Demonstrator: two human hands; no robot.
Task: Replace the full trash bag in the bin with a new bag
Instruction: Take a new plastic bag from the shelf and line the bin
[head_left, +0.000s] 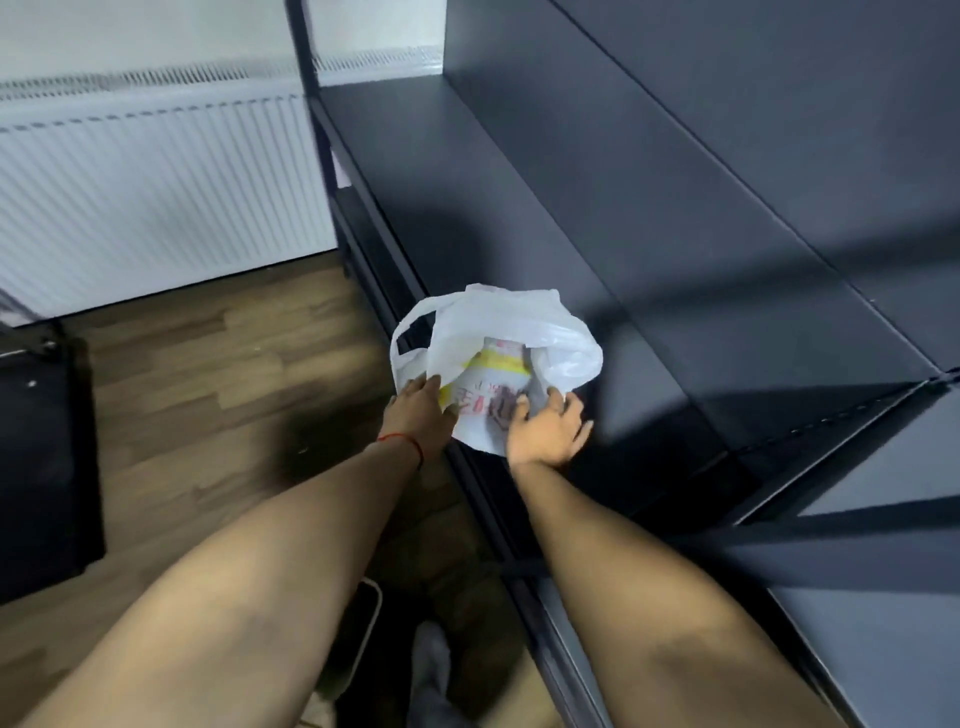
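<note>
A white plastic bag (498, 358) was held at the front edge of a dark shelf (597, 218), probably so its printed contents (unreadable) could be reached. Left hand (423, 402) was laid open-fingered against the bag's side; right hand (545, 428) was curled round its lower edge. Both arms were extended forward.

A single wide-angle view from the person's head looks forward and steeply down along both bare forearms. It sits close above the dark shelf (597, 218), whose front edge runs diagonally through the frame, with wood floor (208, 364) at the left.
</note>
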